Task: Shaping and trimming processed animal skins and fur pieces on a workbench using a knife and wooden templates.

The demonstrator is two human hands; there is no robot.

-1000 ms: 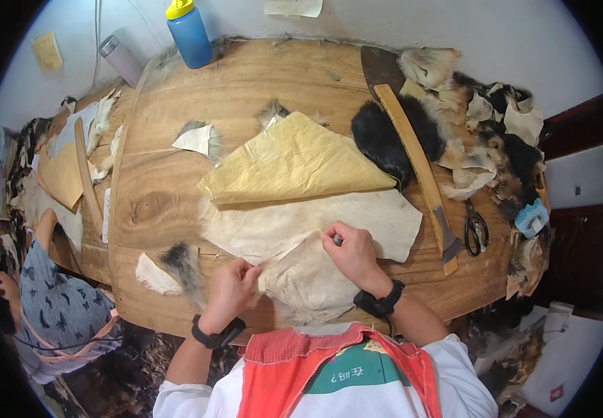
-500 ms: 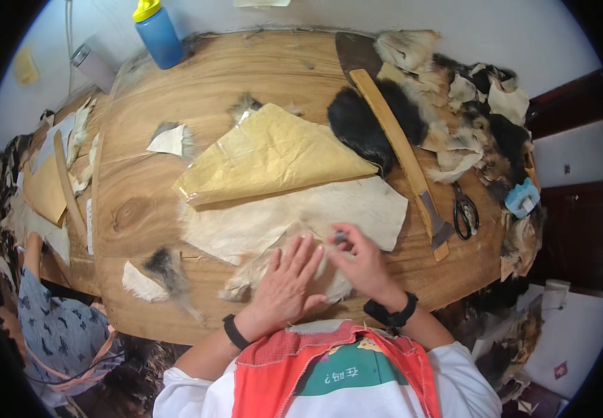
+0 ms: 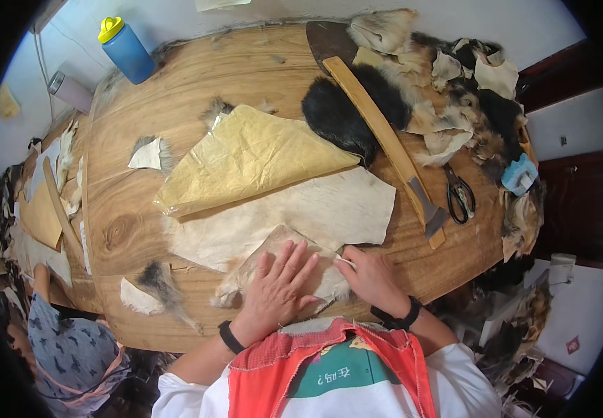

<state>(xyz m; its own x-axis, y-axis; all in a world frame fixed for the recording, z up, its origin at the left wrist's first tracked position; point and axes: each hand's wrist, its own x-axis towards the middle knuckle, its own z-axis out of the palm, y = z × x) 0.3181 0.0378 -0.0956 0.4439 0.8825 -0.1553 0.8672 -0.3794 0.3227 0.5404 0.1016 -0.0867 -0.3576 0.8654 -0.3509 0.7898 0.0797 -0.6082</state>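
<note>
My left hand (image 3: 278,285) lies flat with fingers spread on a small pale pelt piece (image 3: 273,254), skin side up with a furry edge. My right hand (image 3: 371,276) is closed at that piece's right edge. A small whitish sliver shows at its fingertips; whether this is the pelt's edge or a separate thing I cannot tell. Beneath and beyond the small piece spreads a larger cream hide (image 3: 343,202). A folded yellow paper pattern (image 3: 253,160) rests over the hide's far part.
Right of the hide lie a long wooden stick (image 3: 371,118), a flat metal blade (image 3: 427,207) and black-handled scissors (image 3: 461,198). Fur scraps (image 3: 483,97) heap at the far right. A blue bottle (image 3: 128,54) stands far left. Another person's arm (image 3: 41,282) reaches in at left.
My right hand has come down to the small pelt's right edge; the small grey thing at its fingers no longer shows. My left hand stays flat on the piece. The whole view has shifted slightly.
</note>
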